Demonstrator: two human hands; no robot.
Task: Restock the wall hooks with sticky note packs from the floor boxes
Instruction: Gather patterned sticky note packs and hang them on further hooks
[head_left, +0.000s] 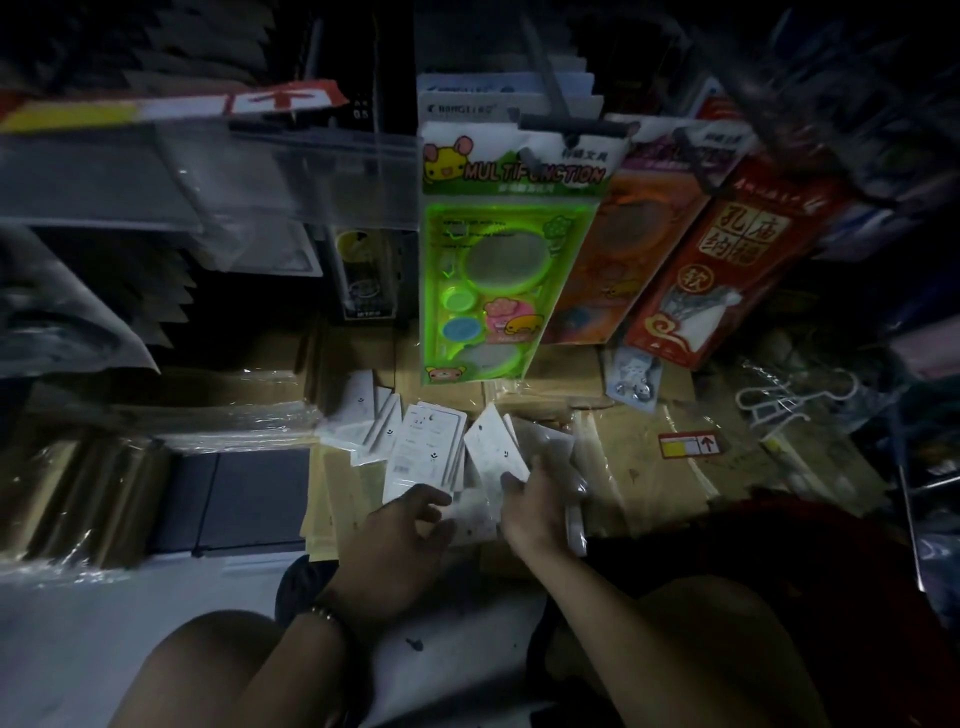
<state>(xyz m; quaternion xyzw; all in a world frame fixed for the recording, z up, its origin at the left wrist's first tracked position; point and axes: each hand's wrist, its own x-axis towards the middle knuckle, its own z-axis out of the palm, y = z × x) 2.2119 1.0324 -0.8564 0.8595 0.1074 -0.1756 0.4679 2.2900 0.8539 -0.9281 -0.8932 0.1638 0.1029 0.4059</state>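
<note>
Low in the centre, the left hand (402, 530) pinches the bottom edge of a stack of white sticky note packs (426, 447), thumb on top. Just right of it, the right hand (527, 501) grips a tilted pack (493, 447), fingers curled. Loose packs (363, 415) lie on the cardboard boxes (649, 457) under the green hanging card (498, 270).

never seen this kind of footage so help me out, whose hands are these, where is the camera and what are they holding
No machine here: a person crouches, and one camera worn on the head looks down at both bare hands. The left hand pinches a stack of white packs; the right hand holds a second pack tilted beside it. More loose packs lie on the cardboard boxes on the floor. Above hang a green card and a red packet. It is dim, so the print on the packs cannot be read.
</note>
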